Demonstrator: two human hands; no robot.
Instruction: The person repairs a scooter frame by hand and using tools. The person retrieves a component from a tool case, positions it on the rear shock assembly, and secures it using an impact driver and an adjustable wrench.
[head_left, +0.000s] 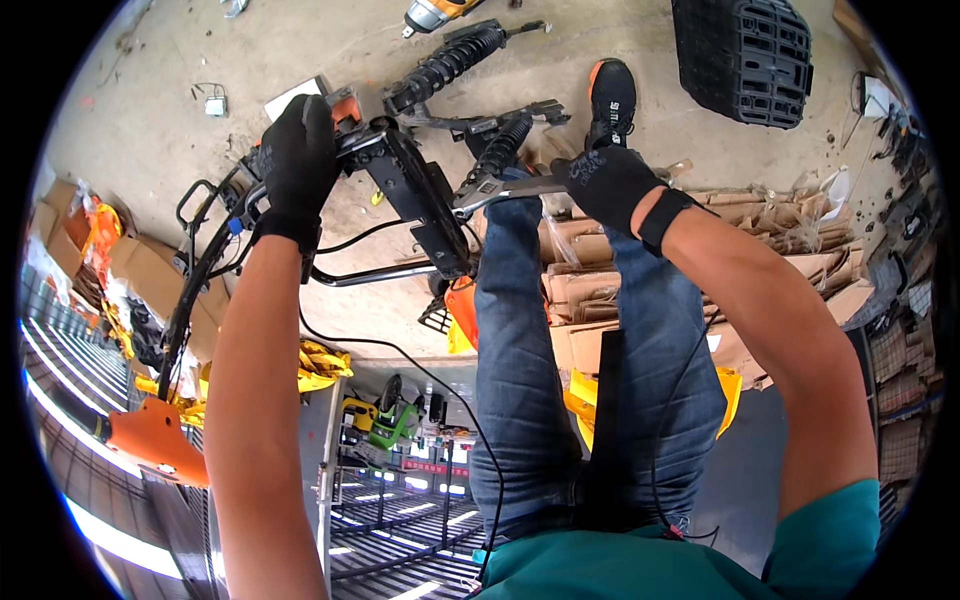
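My right hand, in a black glove, is closed around the handle of a metal wrench. The wrench's head reaches left to the frame beside a lower black coil-spring shock absorber. My left hand, also gloved in black, is wrapped over the upper left end of a black metal vehicle frame; its fingertips are partly hidden. Another shock absorber sticks out from the frame's far side. Black tubing curves along the near side.
A yellow and grey power tool lies on the concrete floor at the far edge. A black plastic crate stands at the far right. Flattened cardboard is stacked behind my legs. An orange body panel is at left, and a thin black cable hangs nearby.
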